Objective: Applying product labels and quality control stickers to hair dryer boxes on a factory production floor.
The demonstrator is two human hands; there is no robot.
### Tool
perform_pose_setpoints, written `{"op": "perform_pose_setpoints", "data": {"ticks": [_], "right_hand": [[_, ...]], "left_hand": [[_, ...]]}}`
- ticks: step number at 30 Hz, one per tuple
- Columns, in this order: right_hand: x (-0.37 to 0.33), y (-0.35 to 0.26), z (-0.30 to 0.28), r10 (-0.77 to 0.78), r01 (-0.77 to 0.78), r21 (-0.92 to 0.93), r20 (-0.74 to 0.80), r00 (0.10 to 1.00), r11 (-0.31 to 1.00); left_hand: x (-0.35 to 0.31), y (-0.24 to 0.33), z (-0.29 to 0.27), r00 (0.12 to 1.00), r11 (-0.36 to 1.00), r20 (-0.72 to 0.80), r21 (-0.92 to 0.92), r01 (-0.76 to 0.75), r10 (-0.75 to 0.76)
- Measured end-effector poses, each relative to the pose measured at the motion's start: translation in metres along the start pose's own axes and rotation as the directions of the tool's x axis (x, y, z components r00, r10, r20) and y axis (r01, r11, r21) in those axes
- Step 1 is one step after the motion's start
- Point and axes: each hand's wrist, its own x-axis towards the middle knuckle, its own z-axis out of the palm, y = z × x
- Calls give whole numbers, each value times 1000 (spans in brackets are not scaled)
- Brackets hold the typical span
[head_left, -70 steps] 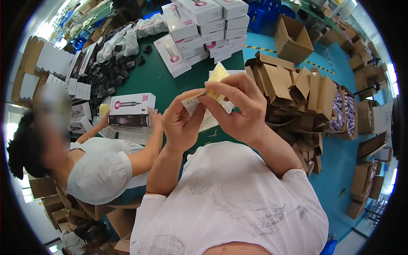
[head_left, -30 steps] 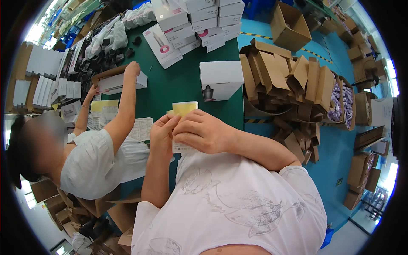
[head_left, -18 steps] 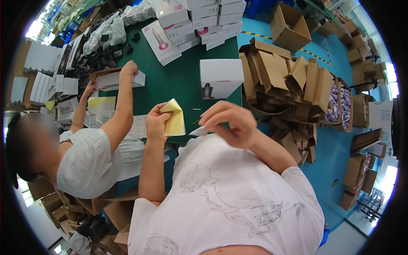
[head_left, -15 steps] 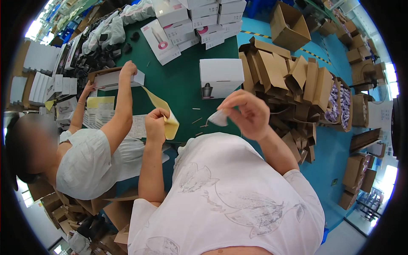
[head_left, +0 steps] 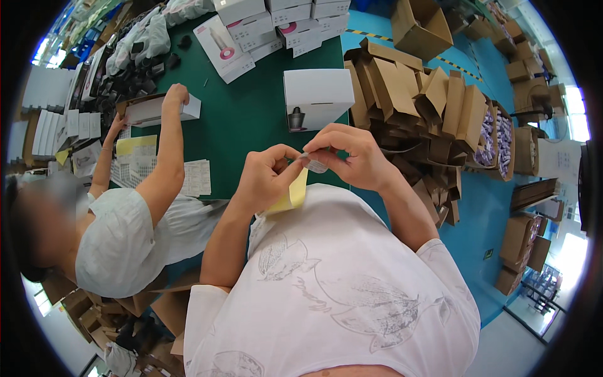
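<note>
My left hand (head_left: 265,180) and my right hand (head_left: 355,157) meet over the table's near edge, their fingertips pinched together. Between them is a small white printed label (head_left: 318,166), gripped by my right fingers and touched by my left fingertips. A yellow backing sheet (head_left: 292,196) hangs from my left hand, partly hidden behind it. Just beyond my hands stands a white carton (head_left: 319,91) with a dark device pictured on its side.
On the green table (head_left: 245,113), stacked white boxes (head_left: 232,47) stand at the back. A co-worker (head_left: 129,235) at left handles a long white box (head_left: 147,110). Folded brown cartons (head_left: 402,94) are heaped at right. Dark plastic parts (head_left: 144,72) lie far left.
My hands have come together, the right moving left with the white label and the left moving right with the yellow sheet. The view has shifted slightly.
</note>
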Motion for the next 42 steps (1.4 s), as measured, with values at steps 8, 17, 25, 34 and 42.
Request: {"op": "perform_pose_setpoints", "data": {"ticks": [8,17,25,34,42], "right_hand": [[-6,10,9,230,-182,219,-217,949,959],[-25,38,16,584,-402,593,-146,798,698],[-11,36,17,583,-350,617,-224,781,705],[5,42,16,547,-401,404,-361,755,822],[15,46,9,341,-296,171,-518,784,940]], "left_hand": [[6,-12,10,976,984,-185,-117,-137,114],[12,-34,23,957,918,-289,-377,-123,9],[28,-39,27,952,908,-306,-396,-133,6],[45,-42,23,964,910,-264,-399,-114,6],[51,-27,24,953,983,-302,-174,-59,3]]}}
